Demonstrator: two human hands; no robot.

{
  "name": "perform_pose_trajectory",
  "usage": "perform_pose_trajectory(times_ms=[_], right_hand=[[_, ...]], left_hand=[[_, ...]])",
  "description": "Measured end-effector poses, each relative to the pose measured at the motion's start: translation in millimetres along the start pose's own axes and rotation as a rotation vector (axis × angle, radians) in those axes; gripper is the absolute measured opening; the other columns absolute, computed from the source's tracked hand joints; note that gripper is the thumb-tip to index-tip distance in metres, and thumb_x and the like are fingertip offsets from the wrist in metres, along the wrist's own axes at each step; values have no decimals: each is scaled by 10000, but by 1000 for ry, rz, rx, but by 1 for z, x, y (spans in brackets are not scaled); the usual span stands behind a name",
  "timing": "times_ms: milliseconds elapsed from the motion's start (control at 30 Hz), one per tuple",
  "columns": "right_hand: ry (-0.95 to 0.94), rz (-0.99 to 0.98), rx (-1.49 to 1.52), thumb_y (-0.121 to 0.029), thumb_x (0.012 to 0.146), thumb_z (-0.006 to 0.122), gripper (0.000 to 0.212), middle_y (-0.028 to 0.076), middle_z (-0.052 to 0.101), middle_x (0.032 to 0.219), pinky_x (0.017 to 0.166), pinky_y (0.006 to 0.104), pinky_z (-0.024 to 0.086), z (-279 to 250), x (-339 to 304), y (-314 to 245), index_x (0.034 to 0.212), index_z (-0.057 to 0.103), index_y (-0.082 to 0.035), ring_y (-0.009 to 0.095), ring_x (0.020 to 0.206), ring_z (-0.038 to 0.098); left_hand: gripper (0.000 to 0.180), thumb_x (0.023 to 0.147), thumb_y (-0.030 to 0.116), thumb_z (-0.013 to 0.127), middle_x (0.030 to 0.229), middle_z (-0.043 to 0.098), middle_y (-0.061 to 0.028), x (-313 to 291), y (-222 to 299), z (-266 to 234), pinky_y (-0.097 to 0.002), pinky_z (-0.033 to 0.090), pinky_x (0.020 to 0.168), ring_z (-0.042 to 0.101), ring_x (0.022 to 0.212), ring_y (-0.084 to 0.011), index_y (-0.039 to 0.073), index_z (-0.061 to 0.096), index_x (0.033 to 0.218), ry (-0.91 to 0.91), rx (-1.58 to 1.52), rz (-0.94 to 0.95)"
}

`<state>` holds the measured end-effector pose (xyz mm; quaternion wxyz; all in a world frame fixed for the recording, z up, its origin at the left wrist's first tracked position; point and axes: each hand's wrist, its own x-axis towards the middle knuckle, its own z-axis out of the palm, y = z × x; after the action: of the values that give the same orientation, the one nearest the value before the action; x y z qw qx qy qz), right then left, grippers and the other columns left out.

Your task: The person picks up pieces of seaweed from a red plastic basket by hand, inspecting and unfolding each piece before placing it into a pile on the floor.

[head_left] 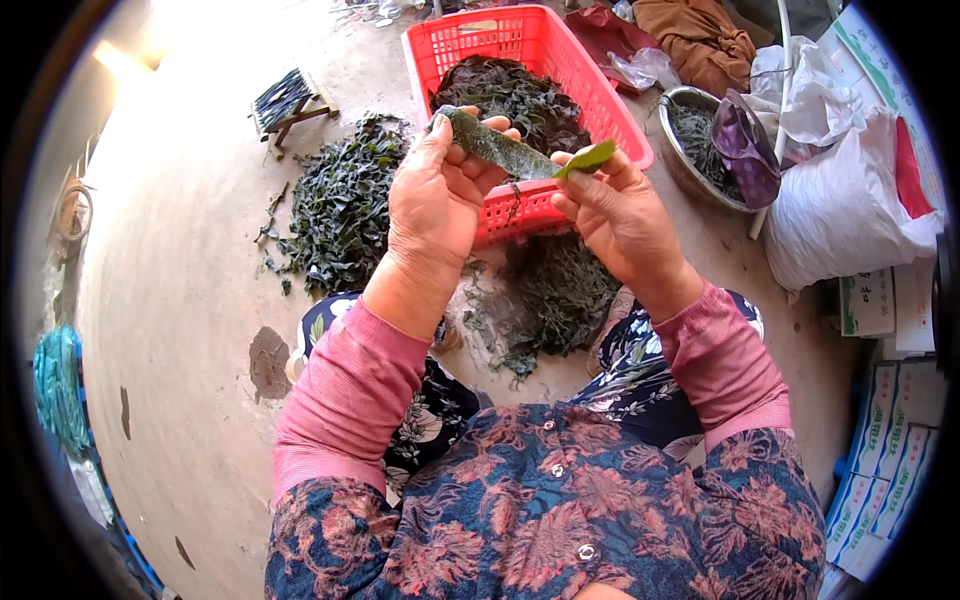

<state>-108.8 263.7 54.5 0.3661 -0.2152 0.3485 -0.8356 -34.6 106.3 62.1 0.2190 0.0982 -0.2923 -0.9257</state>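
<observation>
Two pinching grips on one dark green, leaf-like strip (500, 150), slanting down to the right above the near edge of a red plastic basket (610, 100). At the upper end, the left hand (437, 195), pinching between thumb and fingers, with part of the palm in view. At the lower end, the right hand (628, 225), pinching a bright green piece (588, 159) between thumb and fingertips; hard to tell whether a folded tip or a separate leaf. Inside the basket, a mass of dark wet-looking leaves (515, 90).

On the concrete floor (190, 330), beside the basket's left edge, a loose heap of dark green leaves (340, 220); just before the near edge, between the knees, a finer, stringier heap (565, 295). Farther left, near the basket's far left corner, a small low stool (285, 105). Off the right edge, a metal bowl (679, 160) of dark strands with a purple bag (748, 150) at the right side of the rim, and next to these a white sack (840, 205).
</observation>
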Motion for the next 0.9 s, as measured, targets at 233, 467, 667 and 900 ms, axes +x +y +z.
perform_pose_trajectory(times_ms=[233, 467, 667, 900], right_hand=[[-68, 55, -241, -45, 808, 570, 106, 9, 563, 848, 708, 205, 454, -5, -10, -8, 909, 543, -30, 80, 783, 546], [17, 53, -220, -60, 812, 560, 111, 3, 557, 835, 702, 183, 437, -4, -4, -18, 918, 550, -27, 48, 767, 525], [15, -293, -766, 12, 820, 510, 140, 29, 570, 908, 776, 212, 429, 14, 5, -26, 957, 541, 2, 92, 870, 533], [-166, -159, -685, -114, 834, 543, 252, 32, 537, 927, 777, 209, 414, 7, 17, -23, 1065, 524, -16, 91, 863, 510]], left_hand=[[192, 882, 128, 415, 956, 571, -199, 5, 19, -2, -384, 469, 786, 572, 887, -296, -37, 466, 966, 78, 41, 55], [103, 861, 120, 475, 750, 588, -114, 10, 30, 2, -291, 491, 598, 569, 609, -184, 29, 502, 901, -142, 162, -114], [98, 843, 109, 504, 635, 575, -70, 0, 21, 8, -200, 428, 458, 522, 474, -114, 20, 544, 859, -233, 486, -367], [144, 793, 113, 550, 664, 584, -36, -9, 12, 20, -172, 411, 490, 522, 530, -70, 22, 561, 904, -376, 600, -426]])
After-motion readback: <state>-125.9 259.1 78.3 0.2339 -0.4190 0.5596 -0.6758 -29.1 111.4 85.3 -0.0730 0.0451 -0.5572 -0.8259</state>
